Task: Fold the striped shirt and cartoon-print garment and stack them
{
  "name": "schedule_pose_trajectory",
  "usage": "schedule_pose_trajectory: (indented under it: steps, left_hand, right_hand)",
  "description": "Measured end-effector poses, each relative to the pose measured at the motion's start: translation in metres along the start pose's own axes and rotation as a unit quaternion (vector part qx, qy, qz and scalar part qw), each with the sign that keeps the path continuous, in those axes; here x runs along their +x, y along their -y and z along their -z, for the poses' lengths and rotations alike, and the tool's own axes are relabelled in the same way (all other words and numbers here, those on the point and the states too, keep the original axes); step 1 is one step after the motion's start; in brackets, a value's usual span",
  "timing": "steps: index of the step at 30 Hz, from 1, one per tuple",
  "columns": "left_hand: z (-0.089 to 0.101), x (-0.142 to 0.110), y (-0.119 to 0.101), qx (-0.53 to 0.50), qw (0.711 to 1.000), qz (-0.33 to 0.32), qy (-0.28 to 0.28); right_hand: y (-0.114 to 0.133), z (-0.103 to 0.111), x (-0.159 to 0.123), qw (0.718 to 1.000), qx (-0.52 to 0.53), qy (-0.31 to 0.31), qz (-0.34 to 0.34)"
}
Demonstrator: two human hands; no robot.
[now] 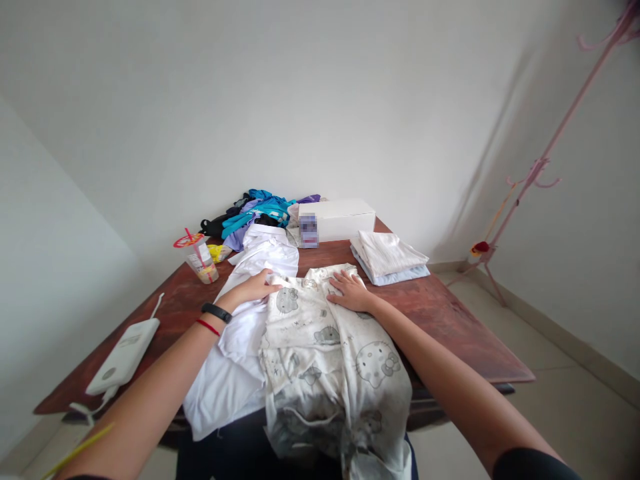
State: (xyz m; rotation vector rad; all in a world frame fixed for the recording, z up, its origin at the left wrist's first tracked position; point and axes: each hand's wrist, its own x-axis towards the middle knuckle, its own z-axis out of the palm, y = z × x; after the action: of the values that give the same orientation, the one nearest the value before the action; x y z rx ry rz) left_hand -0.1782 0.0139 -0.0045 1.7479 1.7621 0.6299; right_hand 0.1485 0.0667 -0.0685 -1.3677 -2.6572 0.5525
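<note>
A cream garment (327,333) printed with grey cartoon cat faces lies spread over the front of the table and hangs off its edge toward me. My left hand (254,287) is at the garment's upper left corner, thumb on top and fingers curled at the edge, closed on the cloth. Flat on the upper right part of the same garment, my right hand (350,293) rests open with its fingers spread. A white garment (235,353) lies to the left, partly under my left forearm and beside the printed one.
Folded clothes (390,257) are stacked at the right. Behind are a white box (345,219) and a heap of blue, purple and black clothes (260,210). A plastic cup (200,260) and a white power bank (125,353) stand left. A pink coat rack (555,140) is right.
</note>
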Motion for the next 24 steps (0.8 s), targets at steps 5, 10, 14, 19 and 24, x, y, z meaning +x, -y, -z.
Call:
schedule_pose_trajectory:
  steps: [5,10,14,19,24]
  left_hand:
    - [-0.003,-0.002,-0.001,-0.056,0.995,-0.018,0.083]
    - [-0.002,0.002,-0.007,0.013,0.990,-0.046,0.136]
    - [-0.002,0.002,-0.027,0.024,0.983,-0.131,0.126]
    - [-0.011,-0.005,-0.073,-0.040,0.988,-0.141,0.051]
    - [-0.045,-0.007,-0.120,-0.083,0.984,-0.155,0.025]
  right_hand:
    - [0.000,0.001,-0.002,1.000,0.010,-0.010,0.007]
    - [-0.001,0.003,-0.001,1.000,0.019,-0.011,0.009]
    - [-0.003,0.001,0.001,1.000,0.018,-0.012,0.014]
    - [-0.006,-0.002,0.003,1.000,0.021,-0.015,0.015]
    - [-0.005,-0.002,0.003,0.999,0.024,-0.018,0.016]
